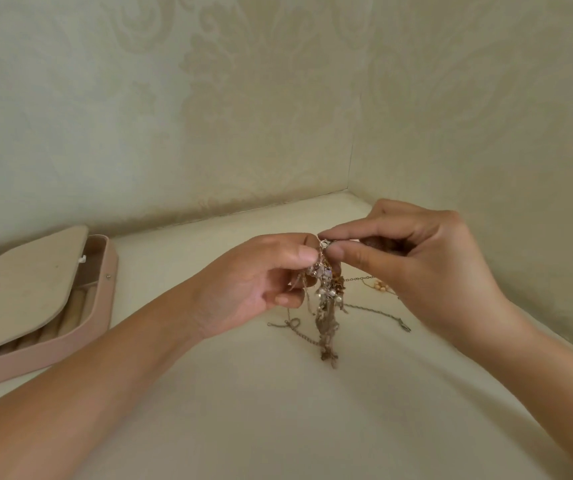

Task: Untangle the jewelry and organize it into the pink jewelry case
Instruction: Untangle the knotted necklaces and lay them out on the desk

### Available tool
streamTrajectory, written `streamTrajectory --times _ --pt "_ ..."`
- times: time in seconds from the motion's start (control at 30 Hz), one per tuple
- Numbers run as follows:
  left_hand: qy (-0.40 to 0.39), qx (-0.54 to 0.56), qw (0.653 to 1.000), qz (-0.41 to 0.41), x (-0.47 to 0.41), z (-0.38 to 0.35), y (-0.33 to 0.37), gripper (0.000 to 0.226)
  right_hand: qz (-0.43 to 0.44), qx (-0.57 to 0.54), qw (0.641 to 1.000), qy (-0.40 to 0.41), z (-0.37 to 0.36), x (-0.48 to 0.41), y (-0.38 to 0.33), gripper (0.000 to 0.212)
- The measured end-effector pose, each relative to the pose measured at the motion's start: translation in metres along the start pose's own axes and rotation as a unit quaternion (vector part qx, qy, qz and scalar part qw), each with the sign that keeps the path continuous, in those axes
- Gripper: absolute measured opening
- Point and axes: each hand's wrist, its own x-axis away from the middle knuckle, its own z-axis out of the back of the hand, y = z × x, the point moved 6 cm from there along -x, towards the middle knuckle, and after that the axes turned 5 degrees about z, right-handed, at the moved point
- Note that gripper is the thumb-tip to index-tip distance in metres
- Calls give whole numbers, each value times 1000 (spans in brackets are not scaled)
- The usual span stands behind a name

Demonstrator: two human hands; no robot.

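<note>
A tangled bunch of jewelry, thin chains with pearl-like beads and small charms, hangs between my two hands above the cream surface. My left hand pinches its upper left part between thumb and fingers. My right hand pinches a small silver clasp at the top of the tangle with thumb and forefinger. Loose chain ends trail onto the surface below. The pink jewelry case lies at the left, with a beige flap over most of its inside.
Pale patterned walls meet in a corner just behind my hands. A few peach beads on a thin chain lie on the surface under my right hand. The cream surface stretches toward me.
</note>
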Motion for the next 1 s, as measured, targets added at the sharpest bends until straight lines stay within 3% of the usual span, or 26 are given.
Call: streamTrajectory --times 0.17,0.37,0.53,0.7,1.0 --pt "35 7 999 -20 0 2 3 9 28 50 998 14 2 2 -3 18" --pt "35 20 999 18 -2 1 -3 42 57 98 993 15 0 3 -3 20" --pt "51 -2 999 -12 1 1 3 14 45 99 994 18 1 4 -4 15" --pt "112 -24 993 -30 3 4 10 18 -14 48 998 23 3 3 1 7" --pt "132 -26 991 -18 4 5 11 17 -49 -2 999 15 3 1 3 11"
